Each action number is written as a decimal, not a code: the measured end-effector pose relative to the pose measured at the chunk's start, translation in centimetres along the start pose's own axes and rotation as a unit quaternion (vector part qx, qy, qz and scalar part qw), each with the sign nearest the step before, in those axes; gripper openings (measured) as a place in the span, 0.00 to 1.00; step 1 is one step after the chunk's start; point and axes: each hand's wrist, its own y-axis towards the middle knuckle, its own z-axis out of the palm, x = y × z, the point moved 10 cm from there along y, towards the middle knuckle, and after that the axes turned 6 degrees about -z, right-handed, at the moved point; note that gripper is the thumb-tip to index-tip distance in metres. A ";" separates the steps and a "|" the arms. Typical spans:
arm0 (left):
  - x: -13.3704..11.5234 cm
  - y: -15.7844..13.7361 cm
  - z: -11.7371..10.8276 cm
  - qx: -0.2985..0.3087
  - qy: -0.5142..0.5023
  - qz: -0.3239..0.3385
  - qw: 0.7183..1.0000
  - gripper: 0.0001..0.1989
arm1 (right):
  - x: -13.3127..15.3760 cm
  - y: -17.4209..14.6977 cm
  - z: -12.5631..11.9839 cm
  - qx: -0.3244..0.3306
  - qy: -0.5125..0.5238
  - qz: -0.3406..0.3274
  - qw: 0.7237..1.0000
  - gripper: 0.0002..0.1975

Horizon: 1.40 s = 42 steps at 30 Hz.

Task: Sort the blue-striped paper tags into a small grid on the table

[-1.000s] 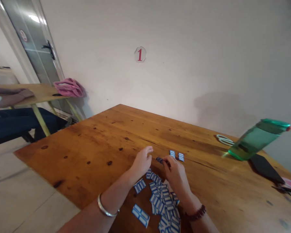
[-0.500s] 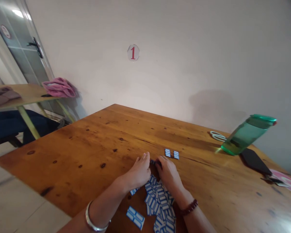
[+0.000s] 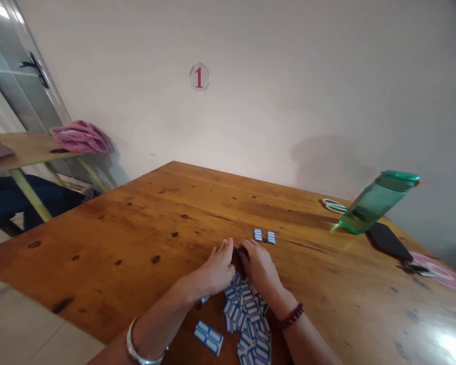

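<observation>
Pinching small dark card (image 3: 235,249) btwn hands: R hand (image 3: 261,266) grip on it; L hand (image 3: 216,271) alongside, can't tell whether its grip pinches too. 2 cards (image 3: 271,237) side by side on tabletop (image 3: 197,187) beyond, prob. done; loose pile (image 3: 247,306) on near side, prob. most work left

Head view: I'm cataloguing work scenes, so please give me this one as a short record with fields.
surface: wooden table
left hand: fingertips beside a small dark piece
right hand: fingers curled at that piece, mostly hidden
pile: overlapping blue-and-white cards, between the forearms
set apart: two small cards, beyond the right hand
far right: green bottle
wall: round sign, red 1
</observation>
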 end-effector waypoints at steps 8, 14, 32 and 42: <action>0.8 0.3 -0.5 -0.023 -0.010 -0.018 1.000 0.33 | -0.1 0.0 0.0 -0.001 0.026 0.011 1.000 0.07; 1.3 1.2 -2.6 -0.104 -0.136 0.027 0.985 0.31 | -0.5 0.2 -0.4 -0.026 0.101 0.024 0.994 0.06; 0.9 1.8 -4.1 -0.142 -0.182 0.057 0.971 0.05 | 0.0 0.0 -0.7 -0.044 0.247 0.016 0.968 0.07; 2.2 1.9 -3.5 -0.168 -0.118 0.020 0.978 0.20 | -0.7 -0.1 -0.6 -0.083 0.120 -0.011 0.989 0.07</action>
